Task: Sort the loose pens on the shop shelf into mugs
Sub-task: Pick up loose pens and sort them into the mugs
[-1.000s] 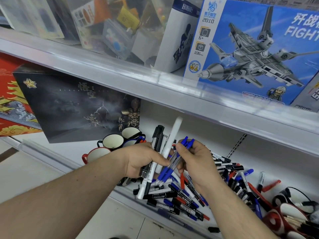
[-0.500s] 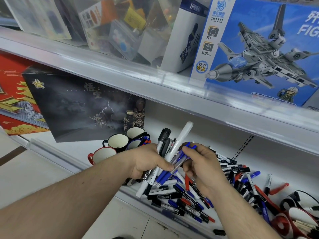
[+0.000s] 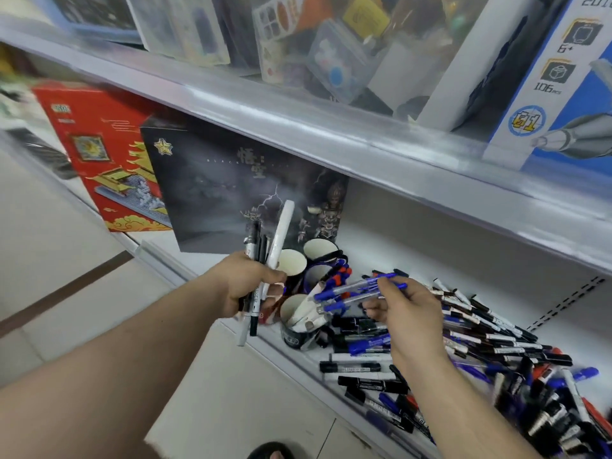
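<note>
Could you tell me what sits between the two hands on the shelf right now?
In the head view, the mugs stand between the left hand and right hand.

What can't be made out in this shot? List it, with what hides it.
- Head view: lower barrels of the markers, wrapped by the left hand.
- Pen pile: part hidden by the right hand; motion-blurred and cut by the right edge.
- Mug contents: rear mugs overlap, too small.
- Blue pens: print too small.

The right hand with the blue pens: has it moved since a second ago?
Yes. The right hand has pulled its blue pens rightward, apart from the left hand's marker bundle, their tips now over the mugs.
</note>
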{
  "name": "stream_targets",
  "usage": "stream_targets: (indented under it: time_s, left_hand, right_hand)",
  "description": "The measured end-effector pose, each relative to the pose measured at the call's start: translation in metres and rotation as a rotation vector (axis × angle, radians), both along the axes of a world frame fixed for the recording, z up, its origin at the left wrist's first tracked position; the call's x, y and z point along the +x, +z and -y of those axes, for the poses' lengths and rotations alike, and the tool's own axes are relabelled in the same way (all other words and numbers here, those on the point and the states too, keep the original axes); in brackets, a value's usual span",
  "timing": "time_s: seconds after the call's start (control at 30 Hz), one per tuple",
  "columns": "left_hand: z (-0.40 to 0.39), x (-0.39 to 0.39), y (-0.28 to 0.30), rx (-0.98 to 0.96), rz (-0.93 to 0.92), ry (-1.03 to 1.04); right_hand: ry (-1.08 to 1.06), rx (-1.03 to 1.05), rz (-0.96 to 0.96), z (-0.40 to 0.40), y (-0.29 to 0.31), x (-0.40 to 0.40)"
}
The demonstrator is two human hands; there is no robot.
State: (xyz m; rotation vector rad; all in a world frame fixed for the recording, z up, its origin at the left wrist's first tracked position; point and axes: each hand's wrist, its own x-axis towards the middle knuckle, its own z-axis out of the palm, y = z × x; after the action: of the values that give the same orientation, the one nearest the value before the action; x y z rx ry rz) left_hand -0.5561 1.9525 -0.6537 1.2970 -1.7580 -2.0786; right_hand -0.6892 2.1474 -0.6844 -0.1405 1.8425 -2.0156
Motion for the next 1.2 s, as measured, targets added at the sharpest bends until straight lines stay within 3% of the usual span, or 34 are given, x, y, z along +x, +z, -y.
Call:
stream_targets:
  time_s: [0.23,0.43,0.77,0.93,1.03,1.1,1.2]
  left_hand:
    - [0.026,0.006,-0.022,0.038,-0.034,0.192]
    - [0.031,0.003,-0.031,0.048,-0.030,0.180]
    - [0.028,-0.002,-0.035,0.050,-0.043,0.103]
    - [0.022,-0.003,-0.032,0.106,-0.078,-0.050]
    - [0.013,-0.007,-0.028,0.129,-0.111,-0.171]
    - [0.003,-0.012,-0.025,0.146,-0.146,-0.238]
    - [-0.018,-0.019,-0.020,0.152,-0.190,-0.412]
  right_hand:
    - [0.078,0.151,-0.147,0.068,-0.034,-0.003]
    - [0.382,0.489,-0.504,0.137,-0.056,-0.008]
    - [0.637,0.840,-0.521,0.178,-0.090,-0.005]
    - [0.519,0.674,-0.353,0.156,-0.069,-0.016]
    - [0.319,0.438,-0.209,0.117,-0.022,-0.014]
    - [0.261,0.232,-0.036,0.083,0.008,-0.004]
    - [0.223,0.051,0.025,0.033,0.040,0.011]
